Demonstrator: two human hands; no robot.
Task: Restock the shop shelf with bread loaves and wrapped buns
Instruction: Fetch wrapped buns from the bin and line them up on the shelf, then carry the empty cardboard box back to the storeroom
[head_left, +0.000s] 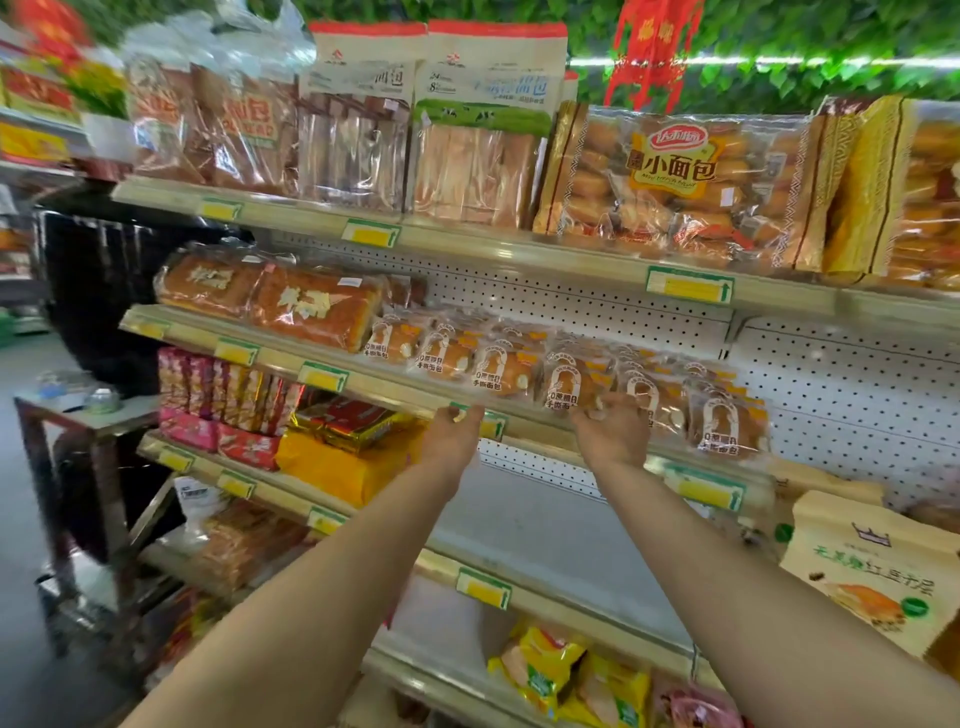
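Note:
Wrapped buns (498, 366) stand in a row along the middle shelf (363, 371), running from the centre to a last bun (727, 423) on the right. Two large bread loaves (311, 309) lie at that shelf's left end. My left hand (453, 436) hovers at the shelf's front edge with loosely curled fingers and holds nothing. My right hand (613, 428) is just in front of the buns, fingers curled loosely against a wrapper (571, 384), and no bun is lifted. Both of my forearms reach up from below.
The top shelf carries sliced bread bags (478, 135) and a big bag of small rolls (675, 182). The shelf below (545, 525) has a bare stretch, yellow packs (343, 462) at left and a paper bread bag (872, 571) at right. A dark stand (93, 431) sits left.

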